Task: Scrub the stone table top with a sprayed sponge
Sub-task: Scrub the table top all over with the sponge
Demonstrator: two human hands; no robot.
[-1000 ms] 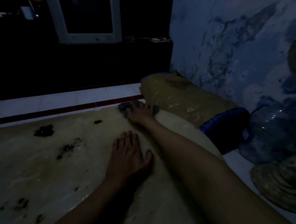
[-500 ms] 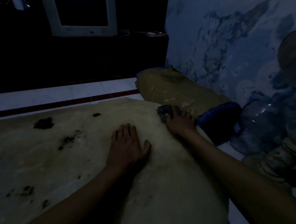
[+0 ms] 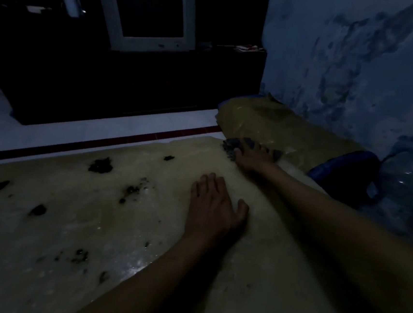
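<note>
The pale stone table top (image 3: 73,219) fills the lower left, wet-looking and dotted with several dark dirt patches (image 3: 100,165). My right hand (image 3: 254,157) presses a dark sponge (image 3: 231,145) against the top's far right edge, fingers spread over it. My left hand (image 3: 214,207) rests flat on the stone nearer to me, fingers straight and holding nothing. The scene is dim.
A tan wrapped bundle (image 3: 278,130) lies just beyond the sponge along the blue mottled wall (image 3: 348,56). A blue-handled container (image 3: 345,174) and a clear water jug (image 3: 409,191) stand at right. An old monitor (image 3: 148,12) sits on a dark cabinet beyond the tiled floor (image 3: 51,133).
The right hand slid the sponge along the table's far edge, right and then back left. The left hand stayed planted.
</note>
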